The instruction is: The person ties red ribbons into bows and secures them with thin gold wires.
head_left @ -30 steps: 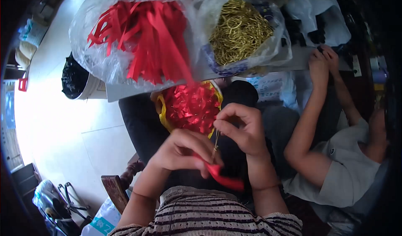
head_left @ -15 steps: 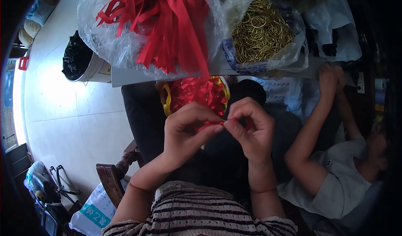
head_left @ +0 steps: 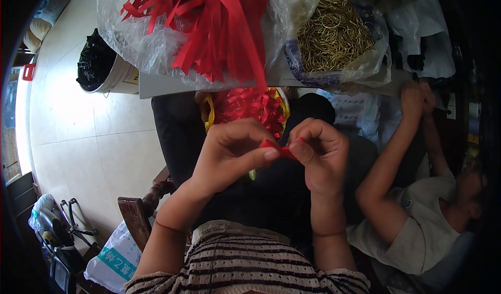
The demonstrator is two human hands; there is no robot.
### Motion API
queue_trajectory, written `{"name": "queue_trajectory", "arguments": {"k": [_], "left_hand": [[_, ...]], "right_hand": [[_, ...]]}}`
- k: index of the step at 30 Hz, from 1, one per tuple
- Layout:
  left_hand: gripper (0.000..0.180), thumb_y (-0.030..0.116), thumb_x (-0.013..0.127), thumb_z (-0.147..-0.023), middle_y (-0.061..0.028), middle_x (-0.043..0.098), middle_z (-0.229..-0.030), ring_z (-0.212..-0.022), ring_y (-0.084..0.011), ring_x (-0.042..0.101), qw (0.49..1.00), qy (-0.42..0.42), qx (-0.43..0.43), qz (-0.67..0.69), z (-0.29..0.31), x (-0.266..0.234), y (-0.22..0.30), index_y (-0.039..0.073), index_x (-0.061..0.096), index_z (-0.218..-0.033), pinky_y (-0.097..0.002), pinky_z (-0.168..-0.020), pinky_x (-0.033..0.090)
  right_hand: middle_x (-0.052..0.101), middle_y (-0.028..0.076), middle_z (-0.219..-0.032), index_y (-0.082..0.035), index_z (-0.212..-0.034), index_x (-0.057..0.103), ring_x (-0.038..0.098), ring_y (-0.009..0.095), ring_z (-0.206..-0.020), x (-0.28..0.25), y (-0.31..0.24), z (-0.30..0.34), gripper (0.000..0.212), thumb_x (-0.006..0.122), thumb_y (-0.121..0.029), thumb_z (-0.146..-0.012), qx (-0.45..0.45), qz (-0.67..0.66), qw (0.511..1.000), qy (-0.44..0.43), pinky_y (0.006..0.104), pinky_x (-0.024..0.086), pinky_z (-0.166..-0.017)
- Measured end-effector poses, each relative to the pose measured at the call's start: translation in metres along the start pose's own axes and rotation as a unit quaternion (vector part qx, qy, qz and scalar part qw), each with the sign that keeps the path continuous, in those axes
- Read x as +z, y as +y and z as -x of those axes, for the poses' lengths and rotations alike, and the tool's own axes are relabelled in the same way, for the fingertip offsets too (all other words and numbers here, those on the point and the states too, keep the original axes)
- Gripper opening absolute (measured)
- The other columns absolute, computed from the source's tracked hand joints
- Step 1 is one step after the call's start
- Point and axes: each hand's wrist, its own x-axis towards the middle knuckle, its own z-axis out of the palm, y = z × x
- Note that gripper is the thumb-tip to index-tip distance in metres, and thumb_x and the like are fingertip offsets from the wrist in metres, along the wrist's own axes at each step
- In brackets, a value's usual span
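A short red ribbon (head_left: 285, 151) is stretched between my two hands above my lap. My left hand (head_left: 237, 150) pinches one end of it between thumb and forefinger. The other end sits in the pinch of my right hand (head_left: 322, 156). Whether the ribbon carries a knot or a ring is too small to tell. Just beyond my hands, a container lined with a yellow bag holds a heap of red ribbon bows (head_left: 250, 109). On the table (head_left: 162, 85) past it, long red ribbon strips (head_left: 224, 33) spill from a clear plastic bag (head_left: 141, 49).
An open bag of thin gold metal rings (head_left: 336, 36) stands on the table at the right. A person (head_left: 417, 210) sits close on my right, hands together at the table's edge. A bucket with a black liner (head_left: 112, 77) stands at the left. A wooden chair arm (head_left: 136, 216) is beside my left elbow.
My hands have drawn slightly apart, and more of the red ribbon shows between the fingertips. The view has shifted a little. The neighbour's hands stay together.
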Motion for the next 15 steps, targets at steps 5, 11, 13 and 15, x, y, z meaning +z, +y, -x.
{"name": "queue_trajectory", "arguments": {"k": [5,11,13,15], "left_hand": [[0.008,0.006,0.066,-0.083,-0.0022,0.062,-0.072,-0.063,-0.0055,0.055,0.997,-0.035,-0.065,-0.007,-0.002,-0.010,0.009,-0.002,0.066,-0.084,-0.0183,-0.055,0.042],[0.009,0.006,0.067,-0.082,-0.0018,0.063,-0.071,-0.064,-0.0041,0.054,0.997,-0.031,-0.035,-0.069,-0.004,-0.009,0.012,-0.003,0.065,-0.081,-0.0177,-0.055,0.041],[0.009,0.006,0.066,-0.082,-0.0021,0.063,-0.071,-0.063,-0.0040,0.054,0.998,0.000,-0.011,-0.065,-0.006,-0.006,0.008,-0.003,0.066,-0.082,-0.0174,-0.055,0.041],[0.010,0.006,0.066,-0.083,-0.0019,0.062,-0.070,-0.062,-0.0039,0.054,0.998,-0.002,-0.011,-0.067,-0.006,-0.006,0.009,-0.003,0.066,-0.083,-0.0174,-0.054,0.040]], "right_hand": [[0.061,0.002,-0.072,0.000,-0.077,0.064,0.055,0.005,-0.067,-0.009,-0.009,-0.002,0.015,0.071,-0.012,-0.080,0.033,0.013,0.999,-0.039,0.0174,0.042,-0.061],[0.061,0.002,-0.070,0.001,-0.078,0.064,0.054,0.004,-0.065,-0.014,-0.012,-0.008,0.016,0.070,-0.013,-0.080,0.025,0.103,0.993,-0.058,0.0175,0.042,-0.059],[0.061,0.002,-0.070,0.001,-0.079,0.063,0.054,0.004,-0.064,-0.007,-0.007,-0.008,0.016,0.070,-0.013,-0.081,-0.010,0.045,0.999,-0.007,0.0174,0.042,-0.059],[0.062,0.002,-0.070,0.001,-0.079,0.062,0.054,0.004,-0.063,-0.006,-0.003,-0.008,0.016,0.070,-0.013,-0.081,-0.003,0.034,0.999,-0.015,0.0174,0.043,-0.059]]}}
